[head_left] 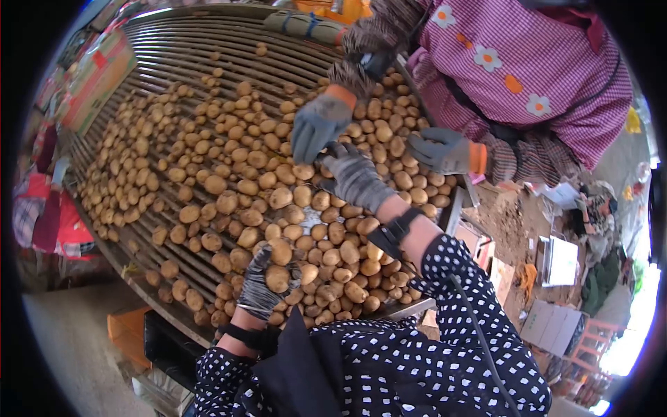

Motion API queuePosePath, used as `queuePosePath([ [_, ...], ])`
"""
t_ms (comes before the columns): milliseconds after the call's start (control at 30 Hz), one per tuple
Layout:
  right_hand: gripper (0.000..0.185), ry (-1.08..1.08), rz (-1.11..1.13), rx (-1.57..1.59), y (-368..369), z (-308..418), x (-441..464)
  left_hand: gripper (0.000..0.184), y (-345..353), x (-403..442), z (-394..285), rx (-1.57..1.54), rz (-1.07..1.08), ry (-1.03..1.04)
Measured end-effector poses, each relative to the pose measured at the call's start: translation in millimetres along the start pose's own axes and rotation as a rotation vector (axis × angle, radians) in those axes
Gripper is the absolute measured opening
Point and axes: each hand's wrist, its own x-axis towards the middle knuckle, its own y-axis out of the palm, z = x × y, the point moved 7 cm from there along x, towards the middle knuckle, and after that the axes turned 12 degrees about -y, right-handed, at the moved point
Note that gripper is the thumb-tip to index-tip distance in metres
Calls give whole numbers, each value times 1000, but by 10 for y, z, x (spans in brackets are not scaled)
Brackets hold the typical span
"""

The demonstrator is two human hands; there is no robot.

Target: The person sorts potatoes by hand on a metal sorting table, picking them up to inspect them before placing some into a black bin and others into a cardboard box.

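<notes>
My left hand (261, 286), in a striped grey-and-black glove, is curled against a potato (276, 279) at the near side of the pile. Another potato (280, 251) rests just above it, by the fingertips. Farther out, my right hand (356, 178), gloved in grey knit with dark fingertips, reaches over the potatoes (320, 201). Its thumb and fingers are apart, with no potato visible between them. Right beside its fingertips is a co-worker's gloved hand (321, 125) in grey and orange. The co-worker's other gloved hand (445, 150) lies on potatoes to the right.
Potatoes cover much of a slatted sorting table (187, 45), whose metal edge (455, 212) runs along the right. A co-worker in a pink checked apron (514, 76) stands across from me. An orange crate (128, 337) is below left; cardboard boxes (552, 330) lie on the right.
</notes>
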Motion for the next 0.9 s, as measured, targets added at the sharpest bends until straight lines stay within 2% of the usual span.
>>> queuePosePath([
  [67, 50, -16, -8, -68, 253, 72, 266, 44, 189, -87, -54, -264, 105, -162],
  [133, 52, -24, -10, -142, 267, 212, 374, 42, 99, -241, -142, -302, 71, -88],
  [200, 57, 64, 98, -62, 364, 291, 315, 41, 41, -382, -194, -363, 30, -15],
  [233, 62, 54, -31, -74, 390, 313, 198, 41, -31, -455, -238, -309, -73, 59],
  [267, 66, 28, -49, -91, 374, 367, 114, 42, -101, -515, -289, -249, -175, 128],
  [300, 65, 17, 29, -60, 398, 407, 4, 45, -207, -540, -261, -368, -203, 26],
  [367, 65, 5, 112, -42, 381, 522, -285, 45, -300, -545, -260, -411, -149, 27],
  [400, 63, -108, 81, -75, 414, 612, -444, 45, -302, -534, -242, -443, -102, 20],
  [433, 61, -222, 51, -106, 376, 721, -536, 45, -314, -539, -247, -459, -147, 41],
  [467, 61, -228, 57, -114, 347, 732, -595, 45, -285, -535, -246, -469, -141, 44],
  [533, 54, -246, 279, 86, 350, 775, -659, 46, -227, -510, -299, -472, -176, 84],
  [567, 41, -153, 426, 183, 274, 793, -531, 46, -156, -531, -300, -474, -115, 58],
  [600, 41, -151, 422, 183, 306, 776, -415, 46, -89, -559, -307, -470, -113, 58],
  [667, 35, -46, -22, 197, 141, 598, -143, 47, 107, -612, -334, -479, -208, 65],
  [733, 35, -183, -167, 122, 119, 628, 289, 45, 63, -596, -285, -486, -144, 22],
  [800, 38, -174, 4, 20, 566, 528, 708, 42, -109, -570, -276, -403, -21, 46],
  [833, 38, -168, -1, 33, 534, 511, 754, 45, -124, -586, -273, -441, 97, 9],
  [867, 41, -181, 102, -11, 535, 525, 782, 45, -189, -612, -265, -435, 89, 5],
  [900, 45, -197, 209, -61, 537, 538, 788, 48, -195, -655, -330, -310, 148, 117],
])
